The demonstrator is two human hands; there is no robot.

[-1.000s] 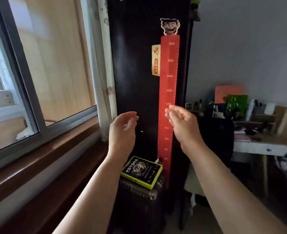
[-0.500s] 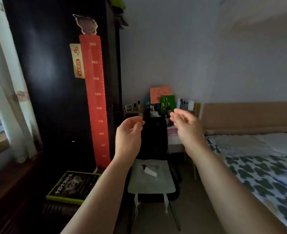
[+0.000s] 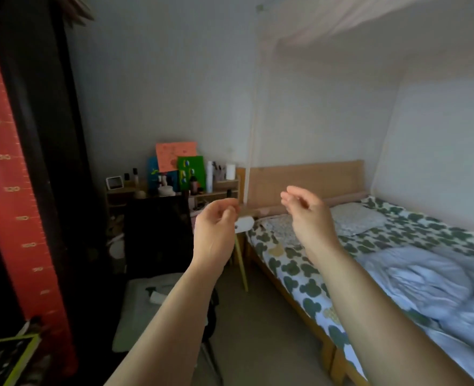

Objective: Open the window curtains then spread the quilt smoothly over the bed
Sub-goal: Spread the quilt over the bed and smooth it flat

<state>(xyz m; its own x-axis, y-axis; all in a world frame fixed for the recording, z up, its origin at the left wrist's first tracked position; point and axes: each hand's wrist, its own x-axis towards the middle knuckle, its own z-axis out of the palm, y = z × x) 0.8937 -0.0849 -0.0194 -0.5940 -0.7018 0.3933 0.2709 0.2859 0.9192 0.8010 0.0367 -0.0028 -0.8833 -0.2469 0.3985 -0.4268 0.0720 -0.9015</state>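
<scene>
My left hand (image 3: 216,232) and right hand (image 3: 311,215) raised mid-air, fingers loosely curled, holding nothing. Quilt (image 3: 436,285) bunched, crumpled on bed (image 3: 294,271) at right, below my right forearm. Curtains out of view.

Your bed (image 3: 291,295), a wooden frame at right, carries a leaf-print sheet (image 3: 299,263), two pillows (image 3: 355,218) at the far end, and a crumpled pale quilt (image 3: 436,288) bunched at the near end.
</scene>
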